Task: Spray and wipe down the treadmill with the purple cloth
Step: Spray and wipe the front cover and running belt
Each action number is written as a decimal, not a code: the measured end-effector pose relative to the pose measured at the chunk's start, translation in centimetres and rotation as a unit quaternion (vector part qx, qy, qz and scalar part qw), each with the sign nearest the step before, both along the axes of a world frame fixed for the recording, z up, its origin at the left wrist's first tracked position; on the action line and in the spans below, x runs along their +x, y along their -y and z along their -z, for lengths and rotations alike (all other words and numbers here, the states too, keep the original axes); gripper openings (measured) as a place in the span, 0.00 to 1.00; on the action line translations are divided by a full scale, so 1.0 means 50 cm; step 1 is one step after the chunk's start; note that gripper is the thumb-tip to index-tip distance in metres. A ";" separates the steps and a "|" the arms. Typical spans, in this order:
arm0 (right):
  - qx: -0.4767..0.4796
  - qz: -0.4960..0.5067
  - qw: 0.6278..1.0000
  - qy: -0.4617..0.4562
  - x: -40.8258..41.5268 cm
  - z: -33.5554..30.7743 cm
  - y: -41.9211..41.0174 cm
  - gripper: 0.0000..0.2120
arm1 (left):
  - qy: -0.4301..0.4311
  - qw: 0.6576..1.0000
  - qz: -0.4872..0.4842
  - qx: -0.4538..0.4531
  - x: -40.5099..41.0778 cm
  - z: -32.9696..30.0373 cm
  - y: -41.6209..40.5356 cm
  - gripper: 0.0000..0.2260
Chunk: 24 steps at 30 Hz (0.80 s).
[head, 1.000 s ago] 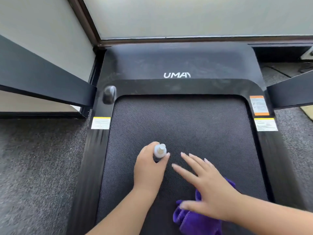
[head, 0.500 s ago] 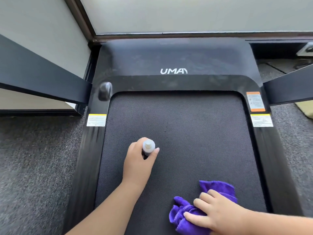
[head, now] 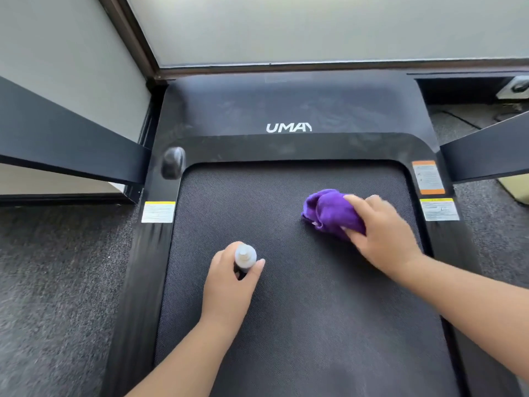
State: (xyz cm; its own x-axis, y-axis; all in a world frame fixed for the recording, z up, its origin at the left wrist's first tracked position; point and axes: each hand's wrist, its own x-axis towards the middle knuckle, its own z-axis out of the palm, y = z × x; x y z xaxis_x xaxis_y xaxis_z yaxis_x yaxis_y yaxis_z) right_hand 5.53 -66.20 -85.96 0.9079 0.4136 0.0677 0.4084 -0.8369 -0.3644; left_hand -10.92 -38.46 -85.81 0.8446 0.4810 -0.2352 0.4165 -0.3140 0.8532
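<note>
Right hand [head: 380, 233] grips the bunched purple cloth [head: 332, 212], fingers curled over its near side, pressing it onto the treadmill belt [head: 286, 310] in the far right quarter, near the orange-edged warning label [head: 428, 177]. Left hand [head: 229, 285] is wrapped round a small spray bottle [head: 245, 257], thumb and fingers closed on the body, nozzle up, over the left-centre of the belt. Risks, as judged: cloth is wadded rather than flat, so contact patch is small and strokes could leave unwiped strips; a wide stroke to the right could catch the label edges on the side rail [head: 446, 242] and lift them; bottle held one-handed could slip if wet. Belt: dark, fine diagonal weave, matte, likely grippy, so the cloth may drag and roll. Cloth: plush, soft folds, microfibre-like. Motor cover [head: 289, 107]: smooth matte plastic, rounded corners, pale smudges or dust visible around the white logo [head: 288, 128]. Bottle: translucent, cylindrical. Surrounding carpet [head: 57, 267]: grey, coarse
</note>
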 end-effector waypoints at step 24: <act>-0.076 0.156 0.973 -0.150 0.078 0.018 -0.250 0.42 | -0.056 0.994 0.054 0.082 -0.034 -0.039 -0.182 0.08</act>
State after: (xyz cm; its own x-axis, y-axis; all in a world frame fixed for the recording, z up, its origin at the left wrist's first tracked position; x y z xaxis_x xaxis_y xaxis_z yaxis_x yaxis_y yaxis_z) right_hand 9.42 -53.71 -86.84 0.9605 0.0996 -0.2597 0.0205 -0.9564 -0.2912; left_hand -12.63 -29.37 -83.87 0.8662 0.4291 -0.2559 0.4620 -0.4930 0.7372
